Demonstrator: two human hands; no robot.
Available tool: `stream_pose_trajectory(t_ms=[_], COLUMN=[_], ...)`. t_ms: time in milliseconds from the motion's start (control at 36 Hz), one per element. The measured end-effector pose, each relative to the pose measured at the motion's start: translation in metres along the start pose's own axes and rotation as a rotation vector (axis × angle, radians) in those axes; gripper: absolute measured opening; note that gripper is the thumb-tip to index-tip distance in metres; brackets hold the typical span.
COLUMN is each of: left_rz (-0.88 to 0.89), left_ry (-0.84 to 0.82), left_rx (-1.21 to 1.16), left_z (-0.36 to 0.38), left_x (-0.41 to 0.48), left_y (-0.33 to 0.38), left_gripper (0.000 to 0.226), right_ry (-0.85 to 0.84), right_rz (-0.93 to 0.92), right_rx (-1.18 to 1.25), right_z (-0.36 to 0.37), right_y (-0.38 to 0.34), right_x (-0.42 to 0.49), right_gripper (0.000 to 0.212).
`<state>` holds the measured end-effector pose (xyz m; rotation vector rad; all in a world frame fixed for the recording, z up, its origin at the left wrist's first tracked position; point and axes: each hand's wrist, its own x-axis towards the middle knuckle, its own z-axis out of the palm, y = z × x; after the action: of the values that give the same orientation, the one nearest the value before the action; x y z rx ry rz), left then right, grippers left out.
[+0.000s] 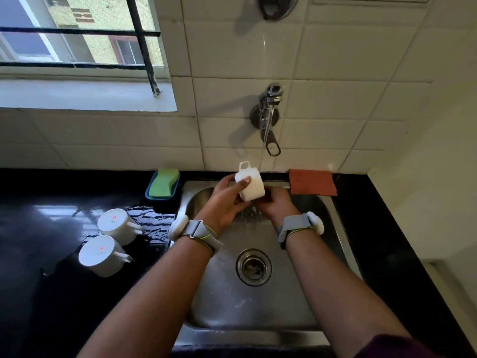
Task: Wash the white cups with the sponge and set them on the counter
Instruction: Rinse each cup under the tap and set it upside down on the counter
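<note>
Head view, and the small white glazed cup (249, 186) is up over the stainless steel sink (258, 308). It is tilted on its side, squared handle pointing up and away from you, right at the foot of the thin stream of water (265, 140) from the chrome wall tap (268, 107).

It looks light and rigid, but wet glaze is slippery and it would likely chip if it dropped onto the steel. I'd judge the body the place to hold, not that thin handle.

Your left grip (227, 202) does just that: narrow, wrapped round the cup's body, thumb pressed flat on the near side. Your right grip (277, 202) sits at the cup's open end, fingers curled in. Whether it pinches the rim or only rubs there I can't tell, because the cup hides the fingertips.

The green sponge (164, 184) lies in its blue tray (149, 195) at the back of the glossy black worktop (51, 228), just left of the sink. A second white cup (116, 224) and a third white cup (99, 255) stand upside down on the wet worktop, further left. A flat orange cloth (312, 182) sits at the sink's back right corner.
</note>
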<state>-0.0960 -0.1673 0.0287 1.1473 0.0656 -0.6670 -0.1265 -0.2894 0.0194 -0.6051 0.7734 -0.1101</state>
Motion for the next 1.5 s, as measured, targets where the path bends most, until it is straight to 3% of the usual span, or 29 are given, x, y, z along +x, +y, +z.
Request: stream_pose_trajectory(t_ms=[56,167,306,444,528,694,861,972,1139,1306,1500], left_rz=[-0.057,-0.151,-0.171,-0.145,-0.147,-0.137,-0.120,-0.104,-0.144,-0.165,-0.206], left_ry=[0.052,0.148,0.119,0.088,0.081,0.080,0.051,0.009,-0.077,-0.083,-0.121], left_rx=[-0.126,-0.204,-0.086,0.031,0.040,0.081,-0.023,-0.230,-0.303,-0.169,-0.237], left_z=[-0.003,-0.005,0.003,0.008,0.006,0.000,-0.005,-0.005,0.002,0.003,0.000], left_x=[0.003,0.007,0.006,0.002,0.001,0.000,0.002,0.001,0.002,0.010,0.012], left_y=[-0.001,-0.005,-0.014,-0.017,-0.017,-0.017,-0.015,-0.011,-0.010,-0.001,0.005], left_gripper=[0.023,0.034,0.034,0.049,0.054,0.047,0.040,0.030,0.043,0.045,0.052], right_ry=[0.030,0.021,-0.107,-0.107,-0.134,-0.208,-0.123,-0.285,-0.314,-0.272,-0.354], right_rz=[0.001,-0.047,-0.145,-0.344,-0.430,-0.507,-0.641,-0.636,-0.819,-1.021,-1.136], right_rx=[-0.042,-0.222,-0.601,-1.144,-1.331,-1.222,-1.496,-1.583,-1.597,-1.676,-1.946], right_z=[0.002,0.024,0.047,0.059,0.059,0.050,0.025,0.013,0.011,0.015,0.013], right_y=[-0.007,-0.028,-0.042,-0.048,-0.051,-0.053,-0.041,-0.032,-0.034,-0.042,-0.034], right_x=[0.002,-0.010,-0.033,-0.032,-0.037,-0.035,-0.027,-0.030,-0.032,-0.035,-0.037], right_gripper=[0.032,0.037,0.036,0.021,0.017,0.025,0.018,0.023,0.027,0.026,0.027])
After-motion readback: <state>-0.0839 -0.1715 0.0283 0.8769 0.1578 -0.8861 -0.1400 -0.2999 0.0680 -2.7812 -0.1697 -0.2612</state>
